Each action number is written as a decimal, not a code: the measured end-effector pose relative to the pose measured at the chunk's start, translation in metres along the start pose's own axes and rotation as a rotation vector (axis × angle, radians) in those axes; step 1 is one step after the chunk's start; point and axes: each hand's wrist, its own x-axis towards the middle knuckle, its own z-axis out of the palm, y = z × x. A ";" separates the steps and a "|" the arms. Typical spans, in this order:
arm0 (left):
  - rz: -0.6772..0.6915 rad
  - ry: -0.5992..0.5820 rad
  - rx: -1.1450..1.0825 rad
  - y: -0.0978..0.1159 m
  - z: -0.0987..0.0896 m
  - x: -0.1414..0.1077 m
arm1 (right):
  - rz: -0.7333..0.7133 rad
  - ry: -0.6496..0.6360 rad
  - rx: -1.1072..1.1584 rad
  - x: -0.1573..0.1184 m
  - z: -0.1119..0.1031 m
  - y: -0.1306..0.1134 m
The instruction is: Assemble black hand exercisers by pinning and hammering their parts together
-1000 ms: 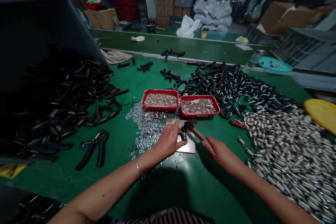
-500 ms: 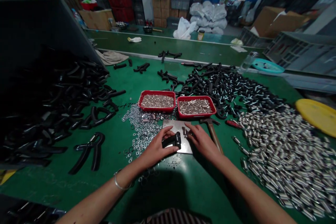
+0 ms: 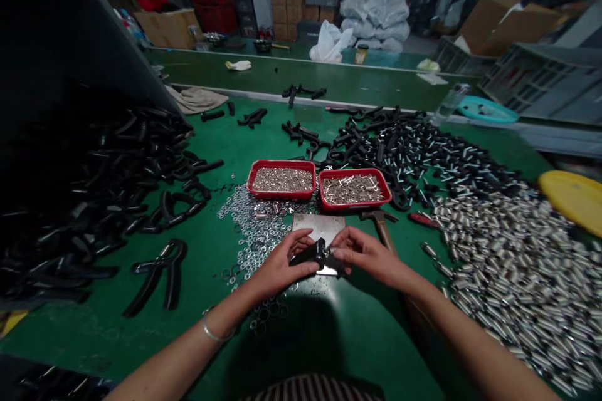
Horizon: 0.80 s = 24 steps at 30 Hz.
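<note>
My left hand (image 3: 281,265) is closed around a black plastic clamp part (image 3: 308,255), its blocky end pointing right. Thumb and fingers of my right hand (image 3: 369,258) pinch a small shiny metal piece (image 3: 330,250) against that end; its exact kind is too small to make out. Both hands work just over a flat metal plate (image 3: 320,223) on the green table. To the right of the plate lies a hammer (image 3: 384,232), its handle partly hidden by my right forearm. Loose metal nuts and rings (image 3: 256,244) spread out left of the plate.
Two red trays (image 3: 282,197) of small metal parts stand behind the plate. Metal springs (image 3: 512,263) heap up at right, with black parts and pins (image 3: 404,150) behind. Black handles (image 3: 141,163) spill from a dark bin at left; an assembled clamp (image 3: 173,269) lies nearer.
My right hand has moved left from the plate to the black clamp part, bringing a small metal piece to its end. The left hand keeps its grip, and the part has turned slightly.
</note>
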 end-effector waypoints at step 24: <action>0.126 0.026 0.344 0.028 -0.008 -0.004 | 0.004 -0.026 0.298 0.032 -0.003 0.000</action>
